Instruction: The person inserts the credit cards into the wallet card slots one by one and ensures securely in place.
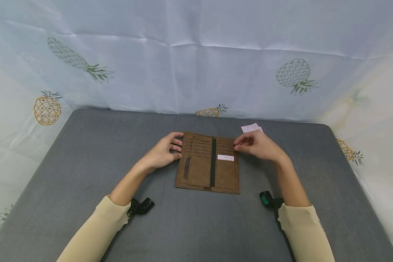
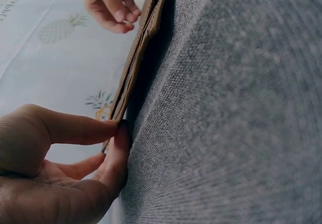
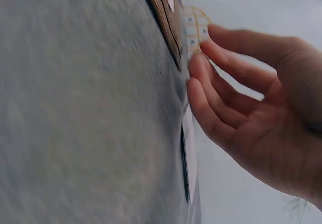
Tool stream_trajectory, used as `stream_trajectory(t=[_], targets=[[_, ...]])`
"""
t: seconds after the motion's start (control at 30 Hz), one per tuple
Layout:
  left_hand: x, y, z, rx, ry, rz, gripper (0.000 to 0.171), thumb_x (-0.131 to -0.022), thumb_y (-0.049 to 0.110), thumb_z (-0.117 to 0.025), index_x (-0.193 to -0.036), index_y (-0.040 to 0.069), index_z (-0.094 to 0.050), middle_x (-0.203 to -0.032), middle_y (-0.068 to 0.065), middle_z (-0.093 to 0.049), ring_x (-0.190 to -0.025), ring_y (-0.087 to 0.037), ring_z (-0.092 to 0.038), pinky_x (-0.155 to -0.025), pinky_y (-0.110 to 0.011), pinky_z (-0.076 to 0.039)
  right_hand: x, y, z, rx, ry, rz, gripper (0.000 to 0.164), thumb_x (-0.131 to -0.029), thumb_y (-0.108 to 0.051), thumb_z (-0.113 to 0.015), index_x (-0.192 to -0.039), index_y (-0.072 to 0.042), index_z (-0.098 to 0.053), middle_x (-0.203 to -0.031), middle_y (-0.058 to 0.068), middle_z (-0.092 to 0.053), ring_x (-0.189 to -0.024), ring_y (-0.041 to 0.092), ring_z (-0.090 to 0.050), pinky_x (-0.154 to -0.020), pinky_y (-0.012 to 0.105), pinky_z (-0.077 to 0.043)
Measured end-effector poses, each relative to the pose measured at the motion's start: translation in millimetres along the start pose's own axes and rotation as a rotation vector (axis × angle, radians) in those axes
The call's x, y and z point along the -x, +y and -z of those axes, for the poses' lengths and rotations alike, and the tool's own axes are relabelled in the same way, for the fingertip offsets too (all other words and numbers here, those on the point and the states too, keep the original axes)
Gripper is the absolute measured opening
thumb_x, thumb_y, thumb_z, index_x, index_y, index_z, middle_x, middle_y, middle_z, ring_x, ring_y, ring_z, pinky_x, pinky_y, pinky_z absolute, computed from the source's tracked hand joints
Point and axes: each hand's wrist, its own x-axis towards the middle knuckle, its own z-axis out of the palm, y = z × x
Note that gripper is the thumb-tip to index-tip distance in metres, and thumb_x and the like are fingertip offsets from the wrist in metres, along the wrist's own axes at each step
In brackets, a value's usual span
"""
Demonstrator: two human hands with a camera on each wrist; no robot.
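Observation:
A brown bifold wallet [image 1: 201,171] lies spread out on the table, with several card slots and a dark strip down its middle. A pale card [image 1: 225,158] sticks out of a slot on its right half. My left hand [image 1: 165,151] pinches the wallet's left edge, thumb above and fingers beneath in the left wrist view. Beside the wallet's upper right edge is my right hand [image 1: 258,145], its fingers loosely bent. In the right wrist view nothing plainly shows between those fingers [image 3: 216,103]. Pinkish-white cards [image 1: 251,127] lie behind the right hand, partly hidden by it.
The grey table [image 1: 196,225] has its far edge against a pale curtain [image 1: 183,76] printed with pineapples. Dark wrist devices [image 1: 141,206] are worn at both sleeve cuffs.

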Motion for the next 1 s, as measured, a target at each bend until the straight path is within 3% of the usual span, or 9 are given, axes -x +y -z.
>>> stream_trajectory(t=[0.13, 0.23, 0.33, 0.6, 0.87, 1.0], targets=[[-0.3, 0.3, -0.4, 0.002, -0.003, -0.001, 0.07, -0.091, -0.001, -0.06, -0.15, 0.016, -0.028, -0.132, -0.013, -0.047, -0.114, -0.028, -0.055, -0.086, -0.035, -0.051, 5.8, 7.8, 10.8, 0.037, 0.169, -0.079, 0.025, -0.092, -0.025, -0.067, -0.112, -0.01, -0.069, -0.105, 0.011, -0.073, -0.093, 0.026, -0.07, -0.071, 0.028, -0.053], [-0.4, 0.2, -0.4, 0.001, -0.004, -0.001, 0.069, -0.091, -0.001, -0.06, -0.15, 0.016, -0.028, -0.132, -0.013, -0.047, -0.115, -0.028, -0.054, -0.086, -0.036, -0.051, 10.2, 13.0, 16.6, 0.096, 0.294, -0.144, 0.032, -0.091, -0.025, -0.067, -0.117, -0.006, -0.067, -0.108, 0.017, -0.071, -0.099, 0.031, -0.069, -0.074, 0.037, -0.055], [-0.2, 0.1, -0.3, 0.001, -0.005, -0.001, 0.069, -0.091, 0.0, -0.06, -0.15, 0.016, -0.028, -0.133, -0.013, -0.046, -0.115, -0.028, -0.054, -0.086, -0.036, -0.051, 12.5, 16.8, 20.4, 0.17, 0.357, -0.198, 0.039, -0.09, -0.022, -0.068, -0.121, 0.0, -0.064, -0.115, 0.024, -0.067, -0.106, 0.037, -0.065, -0.08, 0.048, -0.053], [0.9, 1.0, -0.2, 0.009, -0.004, 0.004, 0.069, -0.091, 0.0, -0.06, -0.15, 0.017, -0.028, -0.133, -0.013, -0.046, -0.115, -0.028, -0.054, -0.086, -0.036, -0.051, 12.8, 20.5, 22.7, 0.237, 0.289, -0.323, 0.062, -0.087, -0.025, -0.072, -0.134, 0.007, -0.049, -0.122, 0.028, -0.057, -0.108, 0.038, -0.056, -0.088, 0.051, -0.046], [1.3, 1.1, -0.5, 0.01, -0.002, 0.0, 0.069, -0.091, 0.0, -0.06, -0.15, 0.017, -0.028, -0.133, -0.013, -0.047, -0.114, -0.028, -0.054, -0.085, -0.036, -0.051, 14.7, 22.4, 25.2, 0.206, 0.3, -0.383, 0.073, -0.083, -0.025, -0.075, -0.141, 0.002, -0.039, -0.119, 0.027, -0.057, -0.101, 0.037, -0.057, -0.082, 0.049, -0.047], [1.2, 1.3, -0.6, 0.012, -0.002, 0.0, 0.069, -0.091, 0.0, -0.06, -0.15, 0.017, -0.029, -0.132, -0.013, -0.047, -0.114, -0.028, -0.054, -0.085, -0.036, -0.051, 15.6, 24.8, 27.3, 0.221, 0.29, -0.377, 0.074, -0.085, -0.025, -0.072, -0.142, 0.005, -0.036, -0.12, 0.029, -0.057, -0.103, 0.04, -0.057, -0.085, 0.053, -0.046]])
